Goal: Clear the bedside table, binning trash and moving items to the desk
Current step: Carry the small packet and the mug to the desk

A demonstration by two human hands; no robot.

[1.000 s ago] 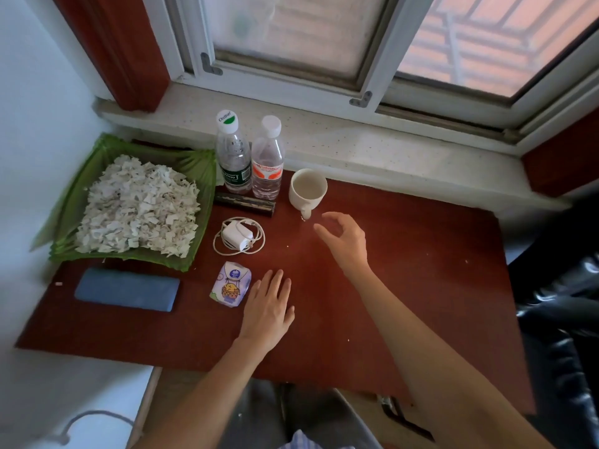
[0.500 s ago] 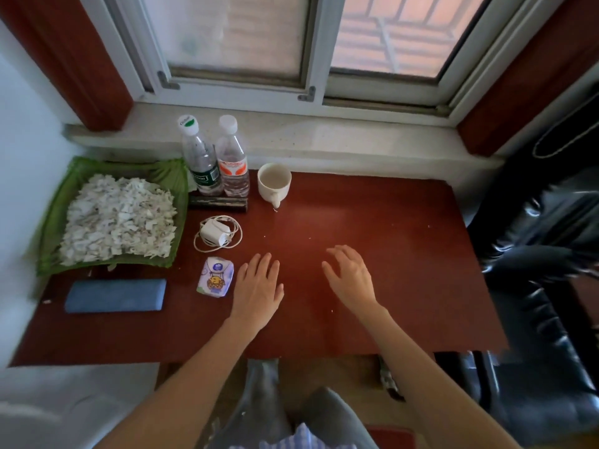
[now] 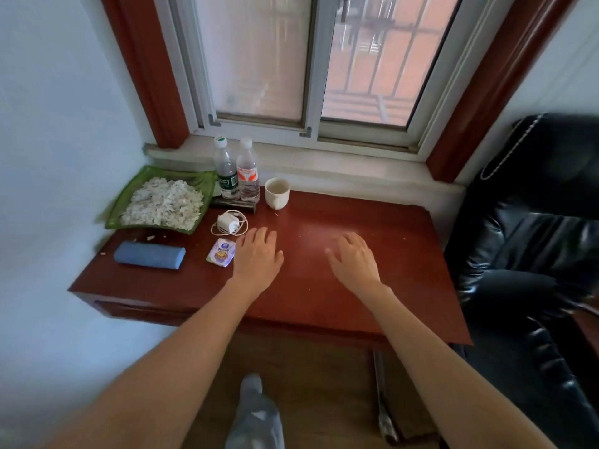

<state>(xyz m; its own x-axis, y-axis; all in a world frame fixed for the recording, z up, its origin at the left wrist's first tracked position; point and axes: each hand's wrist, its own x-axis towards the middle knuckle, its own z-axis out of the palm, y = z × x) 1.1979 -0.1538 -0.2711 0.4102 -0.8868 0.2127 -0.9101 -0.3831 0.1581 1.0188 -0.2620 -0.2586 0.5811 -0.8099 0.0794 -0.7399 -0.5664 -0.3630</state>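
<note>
Both hands lie flat and empty on the red-brown desk. My left hand rests just right of a small tissue packet. My right hand sits apart at the desk's middle. Behind the left hand lies a white charger with its coiled cable. Two water bottles stand at the back by the sill, a dark flat object in front of them. Just right of the bottles stands a white mug. A blue case lies at the left front.
A green tray heaped with white paper scraps fills the back left corner against the wall. A black leather chair stands close to the desk's right edge. The window sill runs behind the desk.
My right hand drew back from near the mug and settled flat on the desk. The view pulled back and rose, showing more of the window and chair. My left hand stayed by the packet.
</note>
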